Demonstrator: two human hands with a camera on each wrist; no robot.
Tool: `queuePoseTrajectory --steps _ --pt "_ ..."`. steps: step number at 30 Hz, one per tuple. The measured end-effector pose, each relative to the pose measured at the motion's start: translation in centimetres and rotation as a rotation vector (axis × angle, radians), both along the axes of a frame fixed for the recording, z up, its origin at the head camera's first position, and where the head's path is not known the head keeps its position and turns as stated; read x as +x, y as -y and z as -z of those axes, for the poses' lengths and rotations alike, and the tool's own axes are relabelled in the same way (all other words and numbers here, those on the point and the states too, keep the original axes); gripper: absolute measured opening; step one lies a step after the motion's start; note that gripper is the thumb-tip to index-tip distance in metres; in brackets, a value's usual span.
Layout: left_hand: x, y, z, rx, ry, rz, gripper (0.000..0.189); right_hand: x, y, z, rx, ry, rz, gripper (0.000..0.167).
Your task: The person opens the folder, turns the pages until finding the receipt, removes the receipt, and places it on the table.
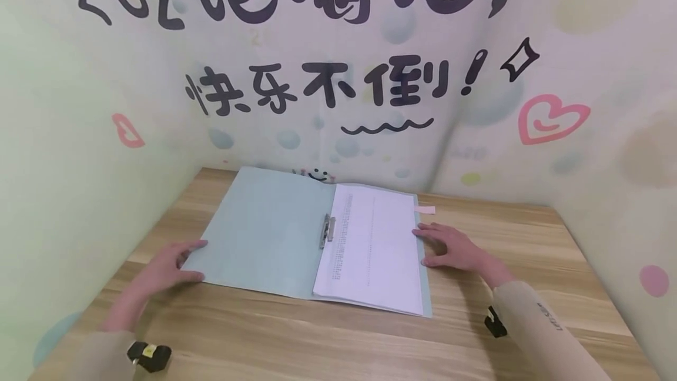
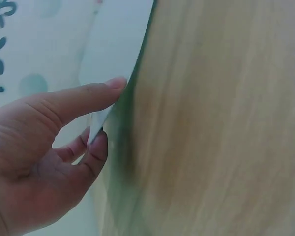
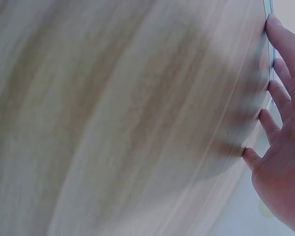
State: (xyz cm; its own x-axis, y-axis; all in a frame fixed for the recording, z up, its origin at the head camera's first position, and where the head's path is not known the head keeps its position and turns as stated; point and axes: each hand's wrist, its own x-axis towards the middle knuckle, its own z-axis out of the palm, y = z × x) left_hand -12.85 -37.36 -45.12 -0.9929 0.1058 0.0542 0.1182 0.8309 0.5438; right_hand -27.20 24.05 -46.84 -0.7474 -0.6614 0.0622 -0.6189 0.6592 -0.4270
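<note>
A light blue folder [image 1: 264, 234] lies opened out on the wooden table, its cover to the left. Printed white sheets [image 1: 388, 251] lie on its right half, beside a metal clip [image 1: 326, 232] near the spine. My left hand [image 1: 166, 266] is at the cover's lower left corner. In the left wrist view, the thumb [image 2: 91, 98] and fingers of that hand pinch the cover's edge [image 2: 130, 54]. My right hand [image 1: 449, 247] touches the folder's right edge, fingers spread and only slightly bent. In the right wrist view, its fingertips [image 3: 273, 22] line that edge.
A pink tab [image 1: 425, 210] sticks out at the folder's upper right. Behind the table [image 1: 317, 346] hangs a printed cloth [image 1: 338, 104] with dark lettering, and pale walls of cloth flank both sides. Black devices [image 1: 150, 356] sit at both wrists.
</note>
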Motion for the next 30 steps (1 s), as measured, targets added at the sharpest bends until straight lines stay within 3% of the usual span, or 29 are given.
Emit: queuePoseTrajectory --steps 5,10,17,19,24,30 --pt "-0.3 0.1 0.3 -0.051 0.009 0.023 0.072 -0.1 0.1 0.1 0.003 0.006 0.000 0.069" --pt "-0.9 -0.4 -0.3 -0.120 0.017 0.048 0.069 -0.2 0.1 0.1 0.012 0.008 0.003 0.070" --pt "-2.2 -1.1 -1.2 -0.089 0.080 0.229 0.079 -0.3 0.0 0.1 0.028 0.013 0.015 0.071" --pt "-2.5 -1.2 -1.1 -0.104 0.061 0.262 0.078 -0.3 -0.1 0.1 0.033 0.013 0.016 0.071" --pt "-3.1 -2.5 -0.3 -0.091 -0.004 0.230 0.062 -0.4 -0.2 0.1 0.034 0.010 0.019 0.071" --pt "-3.7 -4.7 0.6 -0.074 -0.018 0.125 0.066 -0.3 0.0 0.2 0.026 0.012 0.015 0.071"
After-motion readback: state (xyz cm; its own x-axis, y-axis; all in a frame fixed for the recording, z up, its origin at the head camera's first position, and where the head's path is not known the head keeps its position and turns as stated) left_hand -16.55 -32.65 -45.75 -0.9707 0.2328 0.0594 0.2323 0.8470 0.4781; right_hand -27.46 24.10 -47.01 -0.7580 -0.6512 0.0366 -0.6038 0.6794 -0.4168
